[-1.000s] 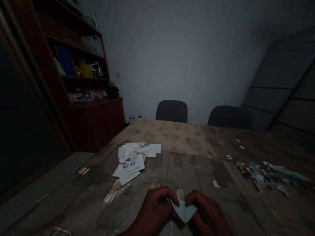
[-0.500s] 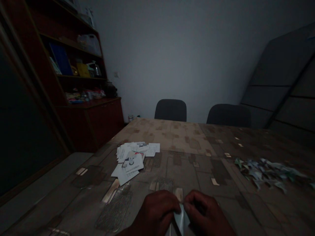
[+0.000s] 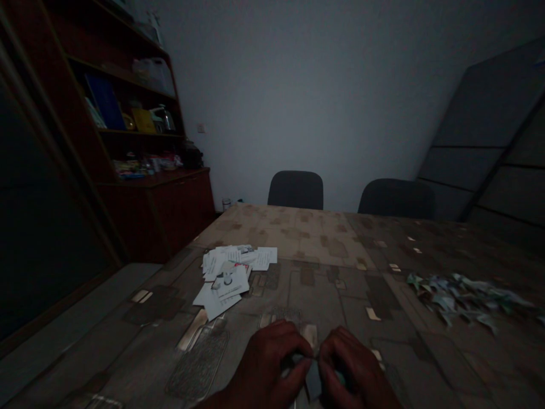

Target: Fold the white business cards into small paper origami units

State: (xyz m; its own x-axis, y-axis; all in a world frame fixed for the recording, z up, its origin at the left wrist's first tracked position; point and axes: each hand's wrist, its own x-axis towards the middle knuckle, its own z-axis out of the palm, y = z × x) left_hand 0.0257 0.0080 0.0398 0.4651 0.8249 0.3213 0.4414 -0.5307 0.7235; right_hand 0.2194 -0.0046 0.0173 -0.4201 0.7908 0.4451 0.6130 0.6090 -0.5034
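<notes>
Near the bottom centre, my left hand (image 3: 275,363) and my right hand (image 3: 351,369) are close together over the table, fingers pinched on a small pale piece of paper (image 3: 314,379). The paper hangs between them, partly hidden by the fingers. To the left lies a loose pile of white printed paper cards (image 3: 232,278). On the right is a heap of crumpled or folded paper pieces (image 3: 464,298), pale with greenish parts.
The patterned tablecloth (image 3: 298,289) covers a large table. Two dark chairs (image 3: 295,190) stand behind its far edge. At the left is a red-brown cabinet (image 3: 181,204) with filled shelves. A grey panelled surface (image 3: 472,125) rises at the right.
Both hands have shifted slightly, with the fingers curled differently around the paper. Less of the paper shows between them. Both piles are unchanged.
</notes>
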